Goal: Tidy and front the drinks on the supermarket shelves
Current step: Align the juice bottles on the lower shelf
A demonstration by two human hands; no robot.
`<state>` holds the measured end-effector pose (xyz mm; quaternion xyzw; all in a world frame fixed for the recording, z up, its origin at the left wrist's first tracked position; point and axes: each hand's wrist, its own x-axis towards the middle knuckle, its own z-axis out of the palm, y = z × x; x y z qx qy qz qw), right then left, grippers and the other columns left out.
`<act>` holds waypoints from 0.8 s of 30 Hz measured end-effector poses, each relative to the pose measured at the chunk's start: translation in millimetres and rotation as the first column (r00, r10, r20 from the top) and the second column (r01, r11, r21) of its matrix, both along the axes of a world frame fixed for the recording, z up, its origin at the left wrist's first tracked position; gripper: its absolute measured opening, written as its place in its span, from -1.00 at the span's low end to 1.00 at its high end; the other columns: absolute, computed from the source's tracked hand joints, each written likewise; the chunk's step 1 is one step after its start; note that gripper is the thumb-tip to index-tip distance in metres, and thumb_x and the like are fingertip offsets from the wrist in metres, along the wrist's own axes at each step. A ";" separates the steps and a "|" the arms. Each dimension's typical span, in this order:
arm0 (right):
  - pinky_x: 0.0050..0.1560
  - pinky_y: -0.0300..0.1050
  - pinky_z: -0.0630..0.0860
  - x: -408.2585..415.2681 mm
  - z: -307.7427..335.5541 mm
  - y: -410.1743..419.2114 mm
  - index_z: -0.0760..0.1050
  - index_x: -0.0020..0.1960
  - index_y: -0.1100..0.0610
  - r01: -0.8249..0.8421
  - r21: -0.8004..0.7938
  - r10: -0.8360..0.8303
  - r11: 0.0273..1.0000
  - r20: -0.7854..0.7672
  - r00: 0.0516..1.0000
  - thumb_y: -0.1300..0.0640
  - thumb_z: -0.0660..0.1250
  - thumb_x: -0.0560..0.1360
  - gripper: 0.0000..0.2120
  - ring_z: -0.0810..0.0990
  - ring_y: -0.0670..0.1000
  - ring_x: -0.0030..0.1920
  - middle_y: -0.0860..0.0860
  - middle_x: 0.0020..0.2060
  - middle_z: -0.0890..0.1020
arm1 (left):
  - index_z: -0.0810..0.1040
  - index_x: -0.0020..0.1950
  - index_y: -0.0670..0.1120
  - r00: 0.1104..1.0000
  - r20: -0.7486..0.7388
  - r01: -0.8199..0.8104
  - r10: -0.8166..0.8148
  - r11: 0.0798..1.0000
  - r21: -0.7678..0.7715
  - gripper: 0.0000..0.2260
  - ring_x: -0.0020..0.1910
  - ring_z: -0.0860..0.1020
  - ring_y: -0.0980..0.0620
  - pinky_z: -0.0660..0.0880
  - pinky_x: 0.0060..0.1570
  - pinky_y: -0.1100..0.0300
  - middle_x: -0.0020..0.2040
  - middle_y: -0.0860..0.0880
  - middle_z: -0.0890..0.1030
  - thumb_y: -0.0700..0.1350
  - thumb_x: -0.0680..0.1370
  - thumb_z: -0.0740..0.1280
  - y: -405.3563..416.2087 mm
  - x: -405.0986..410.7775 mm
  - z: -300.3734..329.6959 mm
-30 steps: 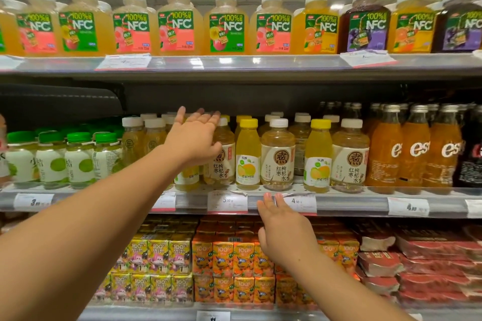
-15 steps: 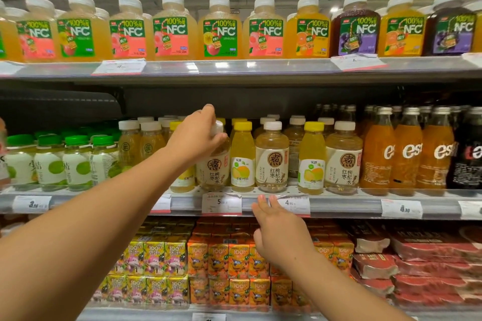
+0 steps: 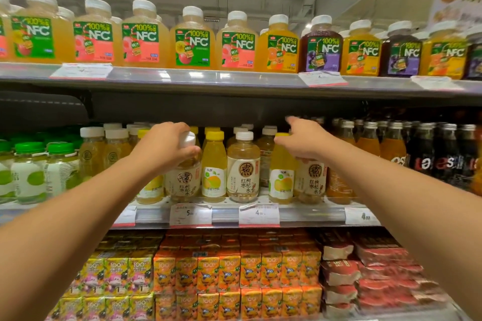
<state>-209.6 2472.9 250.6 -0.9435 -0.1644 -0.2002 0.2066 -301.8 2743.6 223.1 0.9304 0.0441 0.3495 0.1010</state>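
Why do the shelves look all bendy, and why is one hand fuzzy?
Head view: the wide lens curves the top shelf; the right hand is smeared by motion at its fingertips; the left hand on the white-capped bottle looks sharper; ceiling lights glare off the shelf's front strip.

Middle shelf [image 3: 227,212], small drink bottles [image 3: 243,169] standing in rows

Top shelf [image 3: 234,78]: juice jugs [image 3: 191,41] ranged in a row along the front edge. Middle shelf [image 3: 300,214]: capped bottles [image 3: 28,172] at left, tea bottles [image 3: 243,167] at centre, glass bottles [image 3: 391,146] at right. Bottom shelf: carton packs [image 3: 229,279] stacked at left and centre, wrapped packs [image 3: 341,273] at right.
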 end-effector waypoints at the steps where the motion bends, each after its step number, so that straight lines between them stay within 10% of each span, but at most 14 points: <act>1: -0.38 -0.18 0.57 5.3 -3.5 2.7 0.11 0.55 0.03 0.008 0.007 -0.008 1.000 -0.059 0.998 -0.10 0.28 0.56 -0.35 0.65 0.04 -0.16 0.08 0.16 0.55 | 0.41 0.40 -0.08 1.000 0.004 0.002 -0.002 1.000 0.009 -0.45 0.20 0.51 -0.09 0.45 0.03 0.10 0.28 -0.12 0.54 0.14 0.49 0.39 -0.6 -0.5 -0.3; 6: -0.58 -0.28 0.44 24.0 -17.8 4.9 0.23 0.45 0.00 0.001 0.054 0.002 0.999 -0.051 0.999 -0.19 0.30 0.52 -0.41 0.62 -0.02 -0.30 0.01 -0.11 0.52 | 0.49 0.30 -0.05 0.999 0.034 0.009 -0.010 1.000 0.021 -0.52 0.07 0.52 -0.02 0.41 -0.08 0.16 0.13 -0.07 0.58 0.16 0.48 0.40 -3.7 -6.4 -0.8; 12: -0.11 0.00 0.64 17.3 -28.6 6.1 0.29 0.33 -0.03 0.000 0.093 -0.007 0.996 0.074 0.997 -0.16 0.33 0.51 -0.52 0.59 0.07 -0.06 0.06 0.06 0.54 | 0.47 0.34 -0.08 1.000 0.011 0.020 -0.019 0.999 -0.026 -0.53 0.15 0.52 -0.06 0.45 0.02 0.13 0.18 -0.09 0.57 0.11 0.50 0.39 -10.4 -13.3 1.9; 24: -0.09 -0.03 0.56 -56.7 -5.5 4.1 0.37 0.32 0.01 -0.201 0.096 0.155 0.975 0.351 0.923 -0.19 0.34 0.49 -0.50 0.55 -0.01 -0.05 -0.06 -0.05 0.55 | 0.44 0.40 -0.09 0.963 0.252 0.142 -0.094 0.973 -0.180 -0.50 0.27 0.48 -0.06 0.44 0.24 0.01 0.30 -0.09 0.54 0.06 0.51 0.40 0.1 -49.7 12.6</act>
